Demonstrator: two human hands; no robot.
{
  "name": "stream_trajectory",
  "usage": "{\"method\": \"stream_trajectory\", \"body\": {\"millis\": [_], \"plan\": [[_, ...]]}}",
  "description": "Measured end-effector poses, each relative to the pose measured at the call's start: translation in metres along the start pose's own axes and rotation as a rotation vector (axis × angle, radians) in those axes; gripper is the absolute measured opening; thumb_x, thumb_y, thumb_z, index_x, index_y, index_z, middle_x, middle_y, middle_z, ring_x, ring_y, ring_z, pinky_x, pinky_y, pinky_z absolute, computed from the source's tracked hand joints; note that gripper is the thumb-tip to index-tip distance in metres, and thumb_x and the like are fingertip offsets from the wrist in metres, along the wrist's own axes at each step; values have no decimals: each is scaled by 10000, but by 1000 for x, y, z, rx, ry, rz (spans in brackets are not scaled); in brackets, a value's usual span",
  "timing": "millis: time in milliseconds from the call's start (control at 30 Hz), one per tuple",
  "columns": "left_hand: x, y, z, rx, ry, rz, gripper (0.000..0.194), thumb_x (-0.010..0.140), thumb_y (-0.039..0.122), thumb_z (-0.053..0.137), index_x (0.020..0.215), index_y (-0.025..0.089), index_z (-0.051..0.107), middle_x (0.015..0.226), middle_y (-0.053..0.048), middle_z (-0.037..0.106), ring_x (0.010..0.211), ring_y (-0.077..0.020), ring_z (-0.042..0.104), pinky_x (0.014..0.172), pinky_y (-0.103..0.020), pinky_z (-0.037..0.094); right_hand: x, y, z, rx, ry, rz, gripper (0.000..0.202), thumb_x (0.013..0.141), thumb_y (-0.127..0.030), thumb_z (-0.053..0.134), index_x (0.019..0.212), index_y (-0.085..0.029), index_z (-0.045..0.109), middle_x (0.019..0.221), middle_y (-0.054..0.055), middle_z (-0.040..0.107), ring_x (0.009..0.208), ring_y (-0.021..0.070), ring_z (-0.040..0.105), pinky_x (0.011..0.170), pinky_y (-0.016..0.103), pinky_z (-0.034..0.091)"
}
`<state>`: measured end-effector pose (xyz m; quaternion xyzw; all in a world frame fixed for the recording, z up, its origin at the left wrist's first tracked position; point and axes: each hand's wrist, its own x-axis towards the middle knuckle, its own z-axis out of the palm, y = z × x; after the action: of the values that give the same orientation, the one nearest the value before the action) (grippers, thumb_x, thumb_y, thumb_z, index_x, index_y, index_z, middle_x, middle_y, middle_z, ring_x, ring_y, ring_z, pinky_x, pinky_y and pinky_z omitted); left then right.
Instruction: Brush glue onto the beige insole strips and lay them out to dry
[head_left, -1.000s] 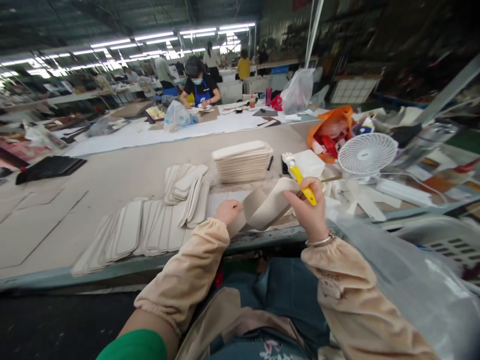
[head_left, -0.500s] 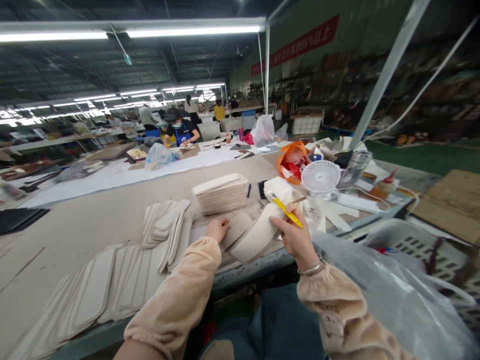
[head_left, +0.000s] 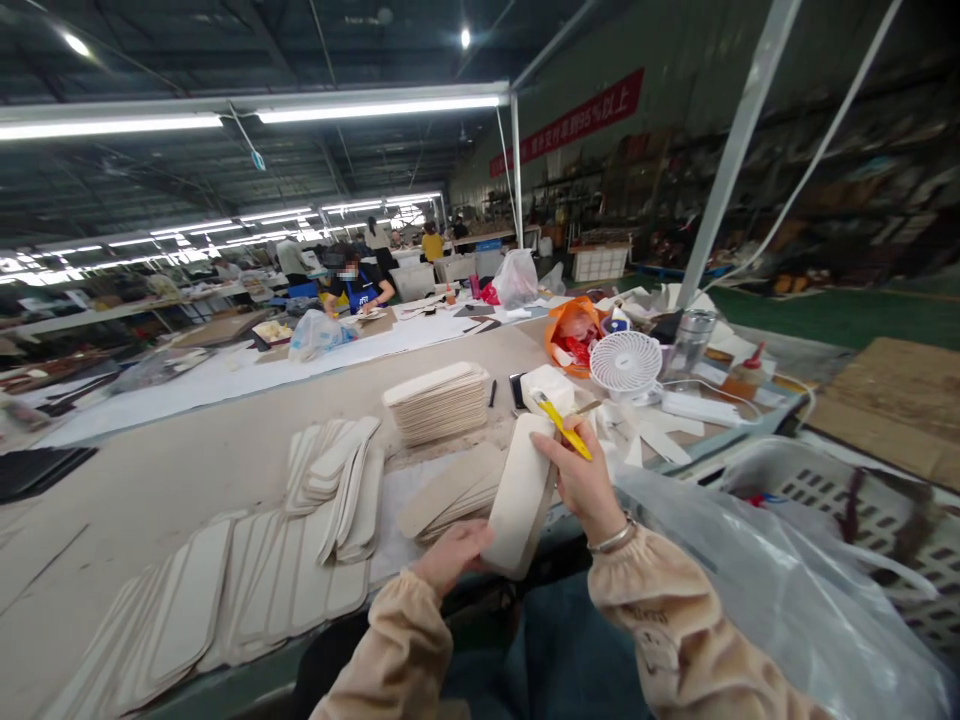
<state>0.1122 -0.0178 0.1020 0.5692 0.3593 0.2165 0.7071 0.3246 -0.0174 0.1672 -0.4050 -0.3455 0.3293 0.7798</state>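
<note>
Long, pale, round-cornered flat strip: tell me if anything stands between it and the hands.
Nothing visible does. The left hand is at the strip's lower end, and the right hand holds its upper end. A slim yellow-handled brush shares the right hand without blocking that hold.

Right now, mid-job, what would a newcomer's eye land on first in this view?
Probably the yellow brush in the right hand, which also grips the upper end of a pale strip, with the left hand at its lower end. Next, the orange bag and the white fan in front of it, toward the table's right. Then the neat pile beyond the hands and the fanned-out pieces to the left.
</note>
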Motion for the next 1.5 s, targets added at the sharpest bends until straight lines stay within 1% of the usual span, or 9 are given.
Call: {"method": "stream_trajectory", "body": {"millis": [100, 233, 400, 567, 833, 1033, 1200, 1367, 1500], "plan": [[-18, -14, 15, -233, -90, -133, 583, 729, 634, 670, 1031, 136, 684, 951, -136, 726, 823, -250, 701, 606, -284, 550, 1, 2, 6, -8, -15, 3, 480, 622, -350, 818, 841, -252, 402, 676, -88, 423, 590, 108, 389, 566, 233, 342], [-25, -11, 25, -381, -17, -155, 656, 699, 623, 712, 1073, 91, 624, 935, -187, 715, 762, -275, 723, 536, -282, 565, 6, 6, 18, 20, -25, 22, 506, 613, -388, 821, 839, -254, 389, 659, -92, 403, 586, 108, 392, 568, 235, 355], [-14, -1, 13, -323, 143, -105, 589, 710, 578, 732, 1021, 88, 628, 864, -148, 715, 724, -242, 722, 518, -243, 556, 19, 23, 38, -24, -29, -74, 447, 659, -389, 800, 810, -238, 408, 670, -85, 388, 611, 100, 374, 592, 229, 350], [5, -10, 1, -293, 203, -63, 558, 688, 592, 740, 956, 112, 647, 791, -102, 706, 720, -226, 712, 532, -243, 555, 31, 47, 48, -57, -61, -106, 406, 699, -383, 774, 828, -245, 415, 690, -77, 403, 611, 108, 391, 581, 238, 353], [17, -38, -7, -362, 117, -82, 530, 691, 532, 765, 975, 98, 655, 842, -127, 703, 739, -221, 704, 545, -239, 554, 35, 81, 32, -143, -89, -60, 379, 703, -343, 768, 856, -254, 434, 677, -80, 426, 586, 112, 403, 557, 237, 345], [20, -48, -7, -352, 33, -106, 571, 699, 516, 763, 1061, 89, 649, 892, -151, 714, 777, -244, 707, 568, -256, 563, 35, 99, 19, -117, -19, -23, 399, 704, -351, 776, 867, -248, 426, 678, -76, 413, 585, 103, 383, 562, 232, 342], [22, -45, 0, -353, 28, -141, 546, 696, 456, 787, 1075, 90, 644, 911, -144, 723, 774, -236, 706, 607, -266, 570, 41, 104, 6, -231, 36, -138, 400, 702, -365, 774, 851, -242, 425, 667, -76, 385, 579, 93, 362, 556, 230, 333], [20, -47, 4, -535, -90, -207, 576, 750, 541, 712, 1112, 100, 631, 974, -179, 717, 840, -274, 716, 651, -305, 582, 42, 104, -3, -296, 33, -162, 404, 705, -364, 761, 860, -248, 406, 684, -77, 396, 571, 89, 373, 542, 227, 343], [19, -52, 6, -516, -65, -201, 541, 705, 458, 777, 1101, 116, 641, 963, -147, 724, 849, -260, 710, 665, -316, 589, 41, 103, -6, -325, 21, -170, 400, 707, -359, 757, 862, -248, 406, 678, -80, 401, 552, 86, 376, 531, 228, 336]]}}
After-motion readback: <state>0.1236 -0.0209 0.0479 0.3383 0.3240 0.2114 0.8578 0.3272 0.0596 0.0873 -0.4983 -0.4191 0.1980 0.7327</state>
